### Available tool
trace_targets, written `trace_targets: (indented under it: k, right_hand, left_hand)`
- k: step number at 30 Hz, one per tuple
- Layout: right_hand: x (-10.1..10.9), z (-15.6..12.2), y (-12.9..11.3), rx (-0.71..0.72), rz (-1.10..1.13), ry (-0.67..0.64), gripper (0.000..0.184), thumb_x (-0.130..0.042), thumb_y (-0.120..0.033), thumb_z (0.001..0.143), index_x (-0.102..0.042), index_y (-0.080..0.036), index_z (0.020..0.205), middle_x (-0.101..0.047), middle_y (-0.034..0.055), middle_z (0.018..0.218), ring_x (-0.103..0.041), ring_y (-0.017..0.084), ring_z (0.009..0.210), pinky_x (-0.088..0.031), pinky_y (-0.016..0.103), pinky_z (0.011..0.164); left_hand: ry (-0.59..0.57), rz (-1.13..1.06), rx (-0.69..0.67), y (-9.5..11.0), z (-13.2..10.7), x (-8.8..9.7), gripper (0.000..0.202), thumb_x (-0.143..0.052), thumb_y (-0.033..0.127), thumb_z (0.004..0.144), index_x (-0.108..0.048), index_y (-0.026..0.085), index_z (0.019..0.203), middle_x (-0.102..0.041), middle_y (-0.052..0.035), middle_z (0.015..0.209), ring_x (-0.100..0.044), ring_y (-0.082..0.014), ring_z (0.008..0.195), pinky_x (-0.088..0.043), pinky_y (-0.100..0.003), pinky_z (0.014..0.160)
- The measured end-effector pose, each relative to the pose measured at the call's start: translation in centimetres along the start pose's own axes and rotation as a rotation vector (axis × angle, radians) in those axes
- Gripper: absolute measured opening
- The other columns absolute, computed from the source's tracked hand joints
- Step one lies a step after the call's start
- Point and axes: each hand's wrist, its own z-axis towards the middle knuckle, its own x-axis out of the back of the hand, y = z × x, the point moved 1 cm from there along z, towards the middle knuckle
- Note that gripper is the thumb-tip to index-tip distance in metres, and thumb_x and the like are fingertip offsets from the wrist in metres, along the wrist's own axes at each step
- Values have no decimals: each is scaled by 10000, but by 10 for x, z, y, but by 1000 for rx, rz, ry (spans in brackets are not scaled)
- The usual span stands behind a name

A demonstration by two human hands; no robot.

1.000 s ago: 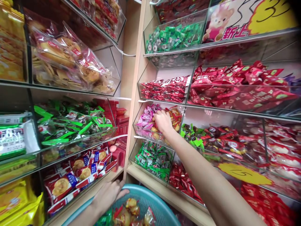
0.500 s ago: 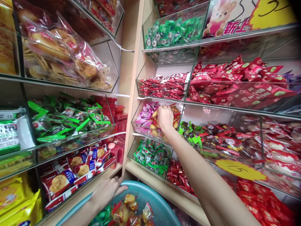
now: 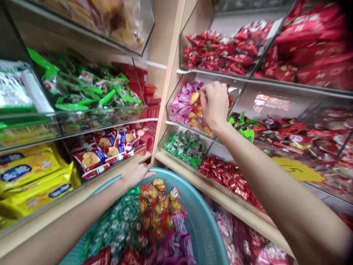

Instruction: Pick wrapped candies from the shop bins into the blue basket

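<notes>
My right hand is at a clear shelf bin, its fingers pinched on a gold-wrapped candy that sticks out at the fingertips. Pink-wrapped candies lie in the left part of that bin, with more gold ones below the hand. My left hand is closed over the far rim of a teal plastic basket. Inside the basket are green-wrapped candies, gold and red ones, and purple ones.
Clear bins on wooden shelves stand on both sides: green candies and red candies below, red packets above. Left are green-edged packets, biscuit packs and yellow packs. A wooden post divides the shelves.
The view has tilted down, so more of the basket shows. My right hand has lifted slightly out of the bin's contents, with a gold candy now visible at its fingertips. The left hand stays on the rim.
</notes>
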Motion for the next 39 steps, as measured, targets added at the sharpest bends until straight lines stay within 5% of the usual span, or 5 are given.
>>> trace_targets:
  k: [4,8,13,25,39]
  right_hand:
    - [31,-49,-46,76,192,-84,251,-341,-251,938,-588,-204,947,-577,74,971,-473,227,971,-367,421,860]
    - [51,-124,-95,174,387,-413,211,-397,-218,928,-601,-179,896,-612,58,905,-504,183,878,-397,333,789]
    - [45,-185,-102,159,257,-798,169,-452,-197,898,-606,-170,834,-620,59,851,-520,185,841,-386,297,755]
    - [19,-206,-78,-351,149,-991,113,-516,-198,753,-616,-209,701,-669,6,669,-603,151,637,-317,241,570]
    - [3,-210,-104,-196,-25,-1061,201,-476,-214,826,-652,-152,901,-688,117,874,-647,231,844,-434,283,647]
  left_hand:
    - [8,-3,-9,-1,-1,-1,609,-175,588,873,-586,176,1051,-686,-120,898,-668,-262,839,-497,-348,727]
    - [7,-9,-18,0,-2,-2,612,-166,583,879,-581,181,1082,-685,-112,905,-668,-249,819,-489,-334,716]
    - [35,23,-26,1,-1,-2,642,-148,595,870,-592,166,1048,-676,-120,877,-667,-257,793,-487,-338,692]
    - [71,9,-10,1,-2,-4,620,-173,591,871,-591,166,1041,-674,-134,891,-666,-252,793,-487,-339,686]
    - [36,17,12,-3,-1,-8,596,-185,574,881,-574,190,1118,-683,-121,920,-669,-258,841,-503,-340,717]
